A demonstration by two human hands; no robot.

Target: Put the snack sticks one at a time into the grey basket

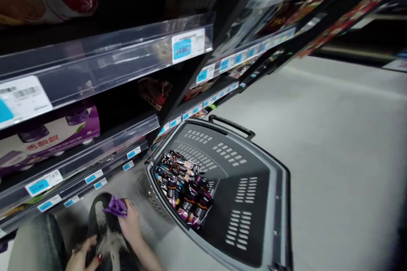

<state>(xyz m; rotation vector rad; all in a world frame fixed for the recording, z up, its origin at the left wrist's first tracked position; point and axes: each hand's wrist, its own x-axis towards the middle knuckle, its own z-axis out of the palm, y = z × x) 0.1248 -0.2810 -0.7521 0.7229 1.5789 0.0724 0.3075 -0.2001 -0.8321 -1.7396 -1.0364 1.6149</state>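
Purple and crumpled, a small wad [115, 206] sits in the grip of the right hand [130, 220], just left of the shopping basket [219, 237]; from my remote seat I cannot tell whether it is cloth or wrapper. I see those fingers closed around its lower end while most of it sticks out. Farther left of the basket, the left hand [83, 256] is open, its fingers loosely bent and apart from the thumb, one nail painted red; the bottom of the view cuts it off. Behind both hands I make out dark trousers [101, 224] with a pale pattern.

Inside the basket, against its left side, I find a heap of shiny dark packets [187, 190] with pink, blue and orange marks. Its black handle [232, 127] lies along the far edge. Left of the basket, on a shelf, I see a purple and white carton [51, 137]; above that, a price label [187, 45] reads 26.80. Pale floor [337, 148] stretches to the basket's right.
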